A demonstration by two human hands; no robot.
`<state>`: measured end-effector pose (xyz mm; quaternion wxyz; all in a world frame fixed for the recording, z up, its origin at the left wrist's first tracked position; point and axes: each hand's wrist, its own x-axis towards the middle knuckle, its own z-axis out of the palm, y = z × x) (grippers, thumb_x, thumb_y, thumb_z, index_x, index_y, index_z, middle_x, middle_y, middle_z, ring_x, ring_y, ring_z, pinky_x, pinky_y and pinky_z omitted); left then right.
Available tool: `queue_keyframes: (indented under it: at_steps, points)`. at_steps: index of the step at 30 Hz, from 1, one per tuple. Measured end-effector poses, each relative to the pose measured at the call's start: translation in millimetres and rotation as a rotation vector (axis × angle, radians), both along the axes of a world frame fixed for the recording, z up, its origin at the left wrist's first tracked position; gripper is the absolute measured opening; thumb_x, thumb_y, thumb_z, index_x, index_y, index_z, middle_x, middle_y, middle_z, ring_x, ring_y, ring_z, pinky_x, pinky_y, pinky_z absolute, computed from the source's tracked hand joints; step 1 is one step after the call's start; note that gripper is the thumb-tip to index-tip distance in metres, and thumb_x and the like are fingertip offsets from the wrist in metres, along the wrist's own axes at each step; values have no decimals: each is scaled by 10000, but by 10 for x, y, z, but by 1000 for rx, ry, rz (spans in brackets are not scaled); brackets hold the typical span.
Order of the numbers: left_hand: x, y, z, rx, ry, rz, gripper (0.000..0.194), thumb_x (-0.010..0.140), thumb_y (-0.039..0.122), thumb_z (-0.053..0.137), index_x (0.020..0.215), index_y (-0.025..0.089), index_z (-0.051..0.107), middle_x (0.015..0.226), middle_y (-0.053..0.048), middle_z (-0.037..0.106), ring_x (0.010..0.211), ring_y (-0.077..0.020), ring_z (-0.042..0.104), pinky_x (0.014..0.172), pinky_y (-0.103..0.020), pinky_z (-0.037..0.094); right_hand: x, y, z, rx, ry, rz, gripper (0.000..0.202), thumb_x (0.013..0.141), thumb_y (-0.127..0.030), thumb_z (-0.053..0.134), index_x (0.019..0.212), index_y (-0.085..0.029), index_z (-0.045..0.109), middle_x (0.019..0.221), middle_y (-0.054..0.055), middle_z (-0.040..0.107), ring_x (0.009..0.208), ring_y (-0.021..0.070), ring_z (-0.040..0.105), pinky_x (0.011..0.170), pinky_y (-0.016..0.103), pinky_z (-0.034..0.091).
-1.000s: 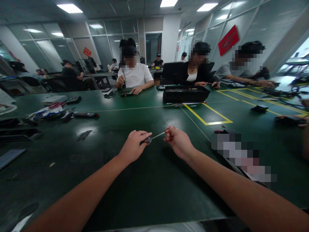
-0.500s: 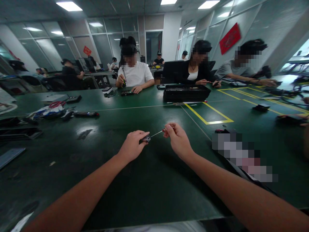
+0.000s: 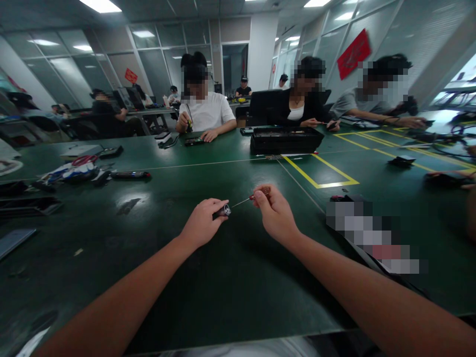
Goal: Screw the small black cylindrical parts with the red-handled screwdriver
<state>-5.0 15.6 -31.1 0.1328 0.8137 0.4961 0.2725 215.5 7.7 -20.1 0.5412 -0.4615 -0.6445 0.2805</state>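
Note:
My left hand (image 3: 203,221) is closed round a dark cylindrical part (image 3: 223,210), whose open, pale-rimmed end faces right. In my right hand (image 3: 274,210) is a thin screwdriver (image 3: 243,202), pinched by its reddish handle between thumb and fingers. The screwdriver's shaft points left, and its tip is close to the cylinder's open end; whether it touches is too small to tell. Most of the cylinder is hidden by my left fingers. Both hands are over the green table (image 3: 223,292).
A long black housing (image 3: 286,141) stands ahead, near yellow tape (image 3: 336,185). At the left lie a heap of tools (image 3: 80,171), a dark cylindrical tool (image 3: 130,175) and black trays (image 3: 31,207). A blurred-out object (image 3: 372,238) lies right. Several people sit across the table.
The screwdriver tip has drawn slightly back from the cylinder's end, which is now turned more towards me. The view has shifted a little.

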Motion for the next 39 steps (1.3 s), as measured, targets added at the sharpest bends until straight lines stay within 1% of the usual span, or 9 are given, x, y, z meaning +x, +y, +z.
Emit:
queue_keyframes:
  at_steps: [6, 13, 20, 23, 26, 30, 33, 36, 39]
  points:
    - [15, -7, -5, 24, 39, -17, 451, 893, 182, 654, 1340, 233, 622, 1225, -66, 667, 1126, -227, 585, 1000, -420, 477, -24, -9, -16, 2, -67, 46, 179, 991, -393, 465, 982, -257, 582, 813, 15, 652, 771, 200, 619, 707, 351, 441]
    - [-8, 6, -32, 15, -7, -3, 446, 880, 197, 671, 1323, 230, 632, 1208, -67, 669, 1106, -225, 600, 1002, -414, 484, -17, -20, 27, 26, -78, -57, 166, 986, -373, 465, 963, -251, 576, 814, 21, 651, 745, 200, 613, 703, 348, 431]
    - [-45, 18, 31, -37, -134, 59, 478, 898, 227, 636, 1372, 230, 579, 1219, -63, 643, 1076, -211, 611, 988, -381, 489, 4, -30, 29, 46, -34, -101, 180, 994, -395, 460, 989, -260, 578, 806, 16, 629, 749, 203, 592, 707, 352, 428]
    - [-82, 46, 71, -98, -228, 116, 454, 923, 229, 562, 1376, 219, 545, 1246, -73, 623, 1103, -217, 599, 1007, -396, 465, 1, -33, 34, 48, -32, -99, 176, 997, -391, 454, 988, -260, 571, 807, 15, 622, 760, 203, 593, 714, 353, 430]
    - [-123, 49, 128, -216, -265, 157, 410, 922, 276, 544, 1324, 200, 539, 1178, -78, 640, 1052, -224, 616, 935, -387, 489, 0, -35, 43, 45, -30, -98, 169, 997, -385, 453, 984, -261, 566, 804, 12, 618, 750, 200, 588, 705, 349, 427]
    - [-137, 18, 221, -250, -98, 110, 364, 854, 470, 662, 1109, 211, 630, 1009, -47, 678, 894, -227, 636, 768, -346, 493, 3, -33, 42, 45, -25, -88, 174, 1001, -389, 445, 991, -260, 561, 810, 12, 618, 755, 199, 586, 707, 346, 426]
    - [-109, 22, 264, -262, 60, 15, 296, 860, 492, 653, 971, 219, 681, 939, -35, 691, 835, -218, 634, 716, -329, 471, 5, -27, 33, 45, -27, -83, 180, 1004, -393, 444, 996, -258, 563, 814, 12, 619, 756, 197, 591, 709, 344, 431]
    - [-64, 60, 263, -225, 199, -59, 265, 894, 421, 620, 1048, 220, 699, 1023, -57, 689, 916, -228, 634, 768, -337, 470, 3, -18, 27, 45, -37, -80, 185, 1005, -393, 445, 996, -253, 567, 815, 13, 623, 755, 193, 598, 708, 339, 437]
    - [-6, 103, 248, -220, 339, -120, 372, 925, 386, 579, 1260, 243, 652, 1146, -78, 660, 1007, -243, 625, 844, -354, 470, 0, -8, 19, 54, -40, -82, 182, 1003, -376, 444, 989, -241, 565, 819, 13, 631, 753, 186, 604, 711, 334, 444]
